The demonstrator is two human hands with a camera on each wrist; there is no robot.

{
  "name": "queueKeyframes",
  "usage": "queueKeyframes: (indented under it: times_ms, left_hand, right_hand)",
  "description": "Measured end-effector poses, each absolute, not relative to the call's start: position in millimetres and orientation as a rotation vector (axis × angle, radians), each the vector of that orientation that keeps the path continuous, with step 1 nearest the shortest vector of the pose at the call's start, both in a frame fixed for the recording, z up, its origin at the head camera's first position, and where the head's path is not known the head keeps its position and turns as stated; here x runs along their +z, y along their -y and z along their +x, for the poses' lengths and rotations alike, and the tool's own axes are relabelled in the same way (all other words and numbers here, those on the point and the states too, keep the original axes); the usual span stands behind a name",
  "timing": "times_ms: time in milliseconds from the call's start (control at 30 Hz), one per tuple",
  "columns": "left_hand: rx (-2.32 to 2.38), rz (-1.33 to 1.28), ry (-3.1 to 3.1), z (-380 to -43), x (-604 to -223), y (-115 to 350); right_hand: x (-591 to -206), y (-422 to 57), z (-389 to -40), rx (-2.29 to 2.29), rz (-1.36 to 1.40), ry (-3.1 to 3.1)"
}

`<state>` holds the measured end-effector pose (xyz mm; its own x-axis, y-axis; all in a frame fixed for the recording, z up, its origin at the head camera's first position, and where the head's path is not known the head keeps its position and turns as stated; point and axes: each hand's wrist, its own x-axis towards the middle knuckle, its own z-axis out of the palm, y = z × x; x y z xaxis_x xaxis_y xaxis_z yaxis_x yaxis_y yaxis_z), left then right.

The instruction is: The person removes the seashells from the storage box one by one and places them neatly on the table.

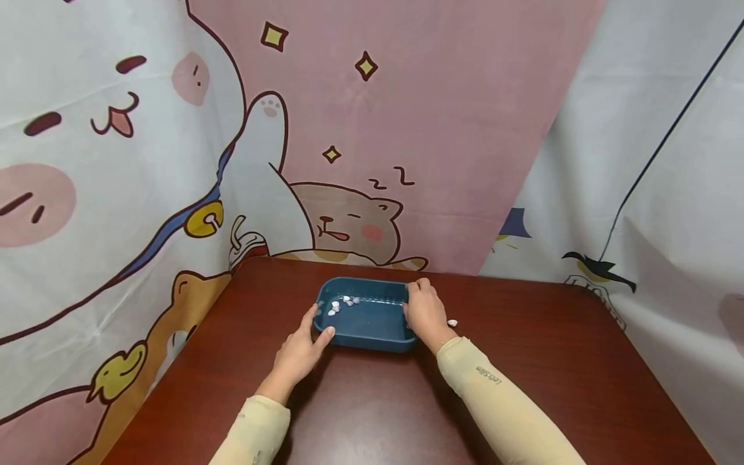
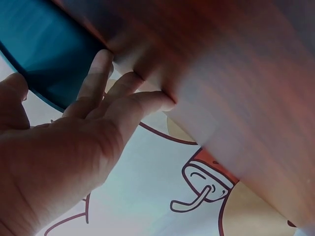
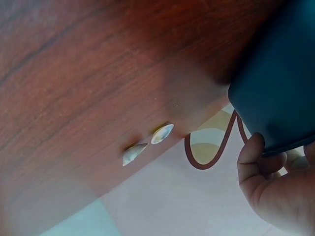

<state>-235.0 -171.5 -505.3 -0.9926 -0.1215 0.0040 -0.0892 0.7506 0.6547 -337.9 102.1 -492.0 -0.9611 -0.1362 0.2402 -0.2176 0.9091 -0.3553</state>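
Nearest, pale sleeves (image 1: pixel 261 423) reach over a brown table (image 1: pixel 535 374). Beyond, the left hand (image 1: pixel 298 355) rests against a blue tray (image 1: pixel 372 343), fingers extended and thumb at its rim, while the right hand (image 1: pixel 427 313) grips the opposite end. Between them, the tray has small white pieces (image 1: pixel 335 304) toward its left; two loose pieces (image 3: pixel 162 133) lie on the table, to its right. Behind hangs a cartoon-printed cloth (image 1: pixel 453 129).

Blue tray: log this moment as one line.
left hand: touches blue tray; right hand: grips tray rim; inside: white pieces; table: two more, right
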Motion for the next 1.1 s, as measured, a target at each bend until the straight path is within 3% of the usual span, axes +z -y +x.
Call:
queueKeyframes:
  times_ms: [1100]
  left_hand:
    - [-1.100,0.190,2.907,-238.5,-503.5,174.3]
  right_hand:
    - [-490.2,-100.1,-344.5,0.383,0.328,2.898]
